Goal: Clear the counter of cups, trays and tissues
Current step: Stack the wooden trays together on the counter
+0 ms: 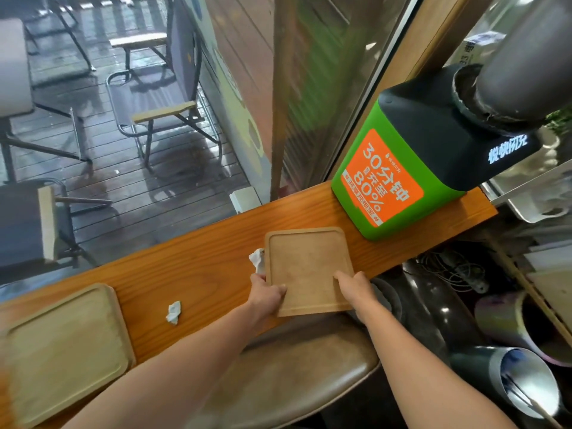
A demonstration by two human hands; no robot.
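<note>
Hands grip a tray [308, 267] on the counter [204, 267]; its near edge overhangs.
Left hand [266, 297] clasps the tray's left edge, fingers hidden beneath; right hand [356, 289] grasps the near right corner. One tissue [257, 260] is half hidden behind the tray, another [174, 311] lies loose. A second tray [62, 351] is cut off at left. The wooden counter faces a window; a green box [402, 187] stands at its end.

Hidden or cut off, as I see it: second wooden tray [62, 351], left corner lost past the frame edge and blurred; crumpled tissue [257, 259], partly behind the held tray [308, 267]; right hand [356, 289], fingers under that tray's edge; stool seat [294, 376], partly covered by my forearms.
</note>
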